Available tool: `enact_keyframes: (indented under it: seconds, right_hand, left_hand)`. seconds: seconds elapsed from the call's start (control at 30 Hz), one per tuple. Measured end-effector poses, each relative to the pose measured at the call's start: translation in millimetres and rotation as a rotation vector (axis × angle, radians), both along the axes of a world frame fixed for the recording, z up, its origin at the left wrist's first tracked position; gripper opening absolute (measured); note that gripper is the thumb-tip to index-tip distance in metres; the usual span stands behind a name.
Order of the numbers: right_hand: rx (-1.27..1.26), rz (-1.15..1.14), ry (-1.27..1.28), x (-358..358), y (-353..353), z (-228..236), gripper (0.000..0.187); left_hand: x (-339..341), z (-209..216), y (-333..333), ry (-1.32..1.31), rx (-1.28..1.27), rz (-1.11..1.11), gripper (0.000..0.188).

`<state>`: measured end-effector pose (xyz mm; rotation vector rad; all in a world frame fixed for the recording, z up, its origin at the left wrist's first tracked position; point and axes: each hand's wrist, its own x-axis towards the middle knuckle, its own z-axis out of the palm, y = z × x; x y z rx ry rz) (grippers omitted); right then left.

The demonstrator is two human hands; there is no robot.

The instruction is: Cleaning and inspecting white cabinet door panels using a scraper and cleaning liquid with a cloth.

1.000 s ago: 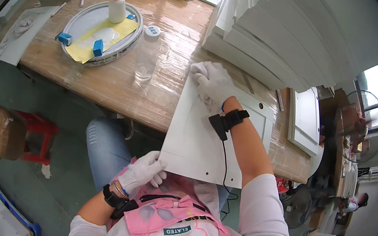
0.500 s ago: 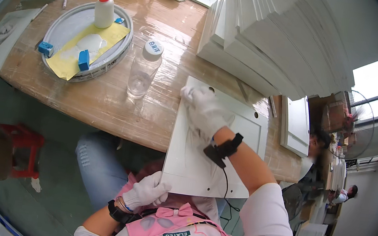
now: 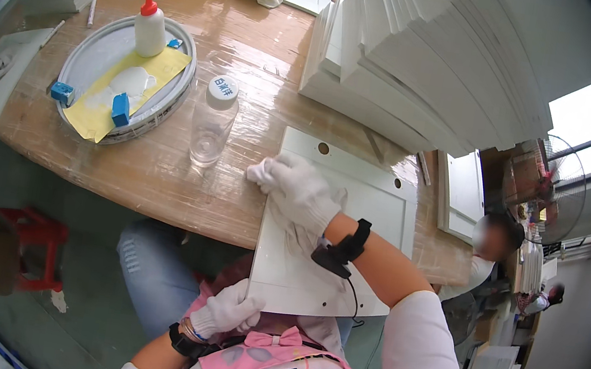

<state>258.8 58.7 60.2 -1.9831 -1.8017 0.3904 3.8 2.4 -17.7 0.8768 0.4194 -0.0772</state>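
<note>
Head view: your right white-gloved hand [image 3: 303, 195] clutches off-white cloth [image 3: 298, 237] across the left edge of the flat white rectangular panel [image 3: 374, 226]; your left white-gloved hand [image 3: 226, 309] grips its near-left corner.

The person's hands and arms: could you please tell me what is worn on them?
The left hand and right hand wear white knitted fabric gloves. Each wrist bears a black strap; the right has a black boxy module and thin black cable. White fabric sleeves end near the elbows.
</note>
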Motion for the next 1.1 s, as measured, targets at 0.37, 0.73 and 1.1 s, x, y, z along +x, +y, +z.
enact_keyframes:
  seconds: [0.37,0.73,1.1]
  right_hand:
    - [-0.354,-0.192,0.353,-14.8,-37.0,3.2,0.024]
    - [-0.179,0.336,-0.252,-37.9,-98.9,0.4,0.031]
    - [-0.185,0.282,-0.275,-30.9,-76.6,5.8,0.041]
  left_hand:
    - [0.6,-2.6,-4.4,0.018,0.027,0.051,0.027]
    - [7.4,3.0,-6.6,0.06,0.071,0.077,0.032]
    - [5.0,9.5,-6.3,0.085,0.09,0.098,0.032]
